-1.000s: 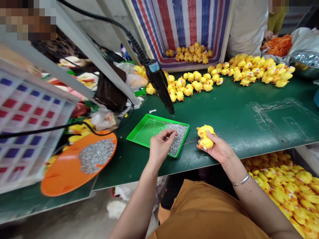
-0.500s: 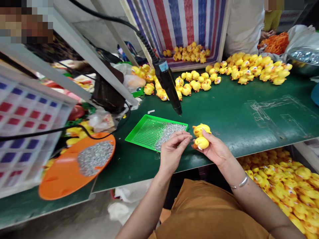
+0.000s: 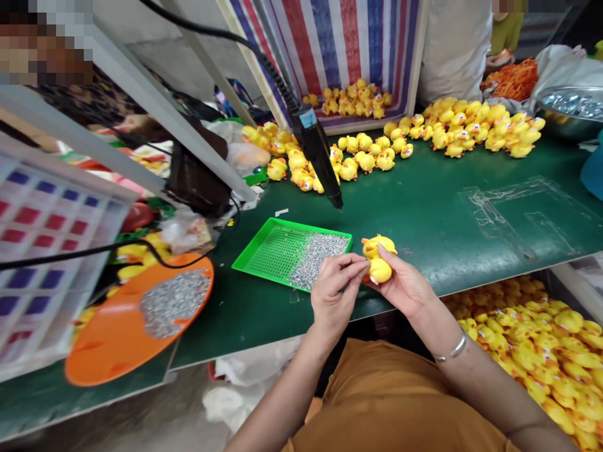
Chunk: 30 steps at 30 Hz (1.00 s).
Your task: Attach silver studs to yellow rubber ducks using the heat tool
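Observation:
My right hand point(image 3: 409, 282) is closed around a yellow toy duck point(image 3: 380, 271), which it holds over the green table near the front edge. The duck has two rounded yellow parts and small orange bits. The thumb and fingertips of my left hand point(image 3: 335, 289) are pinched together against the duck's left side. Whatever lies between them is too small or hidden to make out. Left of the duck, a green perforated tray point(image 3: 257, 258) has small silver metal pieces point(image 3: 318, 254) heaped at its right end. A black electric screwdriver point(image 3: 318, 154) hangs tip down above the table behind the tray.
Many toy ducks point(image 3: 480, 125) lie along the table's point(image 3: 424, 201) far side. More fill a bin point(image 3: 541, 351) below at right. An orange dish point(image 3: 101, 345) of silver pieces is at left. A metal bowl point(image 3: 572, 119) stands at far right, near another person's hand point(image 3: 499, 61).
My left hand has moved right, bringing its pinched fingertips from just beside the duck to touching it. My right hand keeps hold of the duck. The whole view has shifted slightly.

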Available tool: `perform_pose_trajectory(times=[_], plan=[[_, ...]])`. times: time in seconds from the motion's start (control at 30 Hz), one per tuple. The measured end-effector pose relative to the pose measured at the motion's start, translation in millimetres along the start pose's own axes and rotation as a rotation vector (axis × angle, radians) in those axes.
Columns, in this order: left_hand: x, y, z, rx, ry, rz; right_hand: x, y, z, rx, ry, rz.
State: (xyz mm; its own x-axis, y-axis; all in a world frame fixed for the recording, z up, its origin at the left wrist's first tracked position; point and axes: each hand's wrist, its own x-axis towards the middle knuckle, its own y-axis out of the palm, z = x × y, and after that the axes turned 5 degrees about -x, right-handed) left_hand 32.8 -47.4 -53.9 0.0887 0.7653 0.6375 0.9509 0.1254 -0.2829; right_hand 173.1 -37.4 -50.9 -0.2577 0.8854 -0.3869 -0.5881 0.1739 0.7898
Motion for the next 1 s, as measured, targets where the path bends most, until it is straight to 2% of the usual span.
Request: perform_pose_trajectory(times=[0.07,0.2,0.33,0.43,0.53,0.67,0.8,0.9,1.0], plan=[[0.4,0.3,-1.6,0.02,-0.018,0.019,0.0,-0.2,-0.6,0.01,0.0,0.002],[5.2,-10.0,5.3,0.035,-0.158,0.076,1.9,-5.5,-0.5,0.007,0.014,-0.009],[9.7,-38.8,37.0,0.295,-0.27,0.064,3.4,-14.4,1.5,0.022,0.03,-0.008],[8.7,-56.6,61.1,0.51,-0.292,0.187,3.4,-18.3,2.6,0.037,0.033,-0.017],[6.2,-61.4,70.4,0.556,-0.262,0.262,3.1,-19.1,2.3,0.021,0.044,-0.023],[6.0,-58.1,67.0,0.465,-0.281,0.153,2.7,-19.4,0.3,-0.015,0.063,-0.019],[8.3,-57.3,59.9,0.369,-0.395,0.056,3.1,-20.6,-2.0,-0.042,0.063,-0.018],[9.8,-57.3,55.0,0.346,-0.503,0.027,3.7,-20.9,-3.7,-0.053,0.056,-0.019],[10.1,-56.8,52.4,0.319,-0.551,0.02,3.4,-20.7,-4.7,-0.061,0.053,-0.043]])
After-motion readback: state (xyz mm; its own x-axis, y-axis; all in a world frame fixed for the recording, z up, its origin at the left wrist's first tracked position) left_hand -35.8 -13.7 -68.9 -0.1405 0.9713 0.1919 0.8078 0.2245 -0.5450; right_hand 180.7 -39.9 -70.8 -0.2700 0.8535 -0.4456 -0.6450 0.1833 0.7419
